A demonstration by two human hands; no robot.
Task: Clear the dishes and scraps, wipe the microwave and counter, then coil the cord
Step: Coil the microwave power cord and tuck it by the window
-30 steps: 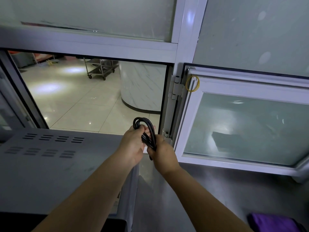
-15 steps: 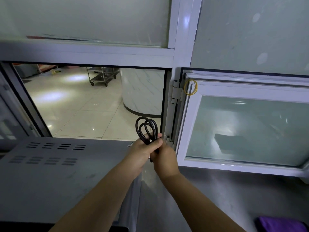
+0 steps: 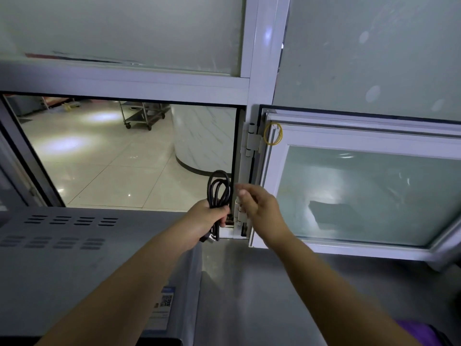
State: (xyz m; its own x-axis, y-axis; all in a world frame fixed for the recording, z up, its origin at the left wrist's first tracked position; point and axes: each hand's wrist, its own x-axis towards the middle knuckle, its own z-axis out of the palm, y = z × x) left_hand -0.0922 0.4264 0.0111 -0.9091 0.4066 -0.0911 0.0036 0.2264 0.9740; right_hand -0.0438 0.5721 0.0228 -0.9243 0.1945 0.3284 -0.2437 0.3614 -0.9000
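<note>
My left hand [image 3: 208, 219] grips a black power cord [image 3: 219, 189] gathered into several loops that stick up above the fist; its plug end hangs below the hand. My right hand [image 3: 258, 204] is lifted just right of the loops, fingers loosely curled, holding nothing and apart from the cord. The grey microwave [image 3: 74, 258] with vent slots on top fills the lower left. The steel counter [image 3: 249, 295] lies below my arms.
A white-framed hatch window [image 3: 361, 196] swings open on the right, with a yellow rubber band [image 3: 273, 134] hooked on its top corner. A purple cloth [image 3: 421, 335] lies at the bottom right. Through the open pass-through, a tiled floor and a steel cart [image 3: 143, 116] show.
My right hand has let go of the cord and lifted to the right. My left hand now holds the looped cord alone, a little higher.
</note>
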